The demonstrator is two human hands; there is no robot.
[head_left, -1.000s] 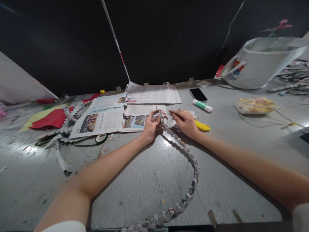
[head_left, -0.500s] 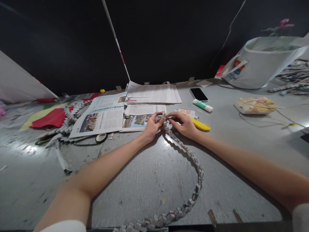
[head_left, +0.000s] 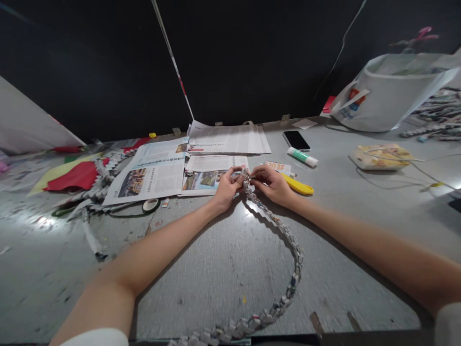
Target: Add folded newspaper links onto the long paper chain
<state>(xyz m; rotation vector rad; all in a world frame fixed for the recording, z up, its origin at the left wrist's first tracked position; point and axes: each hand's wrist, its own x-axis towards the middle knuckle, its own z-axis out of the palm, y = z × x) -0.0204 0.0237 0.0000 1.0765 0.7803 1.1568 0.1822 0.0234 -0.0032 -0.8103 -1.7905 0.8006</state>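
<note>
A long chain of folded newspaper links [head_left: 297, 269] curves over the grey table from its front edge up to my hands. My left hand [head_left: 228, 189] pinches the chain's far end between thumb and fingers. On the other side of that end, my right hand [head_left: 272, 184] has its thumb and fingertips closed on the topmost links. The exact fold between the fingertips is too small to make out. Beside my right hand lies a yellow utility-knife-like object [head_left: 298, 185], partly hidden by the hand. Newspaper sheets [head_left: 205, 180] lie just behind my left hand.
A glue stick [head_left: 302, 157] and a black phone [head_left: 296, 141] lie behind my right hand. Farther right are a tissue pack [head_left: 382, 157] and a white bag [head_left: 392, 96]. To the left are a tape roll [head_left: 151, 205], red paper [head_left: 74, 177] and more folded chain [head_left: 103, 180].
My right hand has shifted very slightly at the chain's end, its fingers still closed there. The left hand and the rest of the chain look almost unmoved.
</note>
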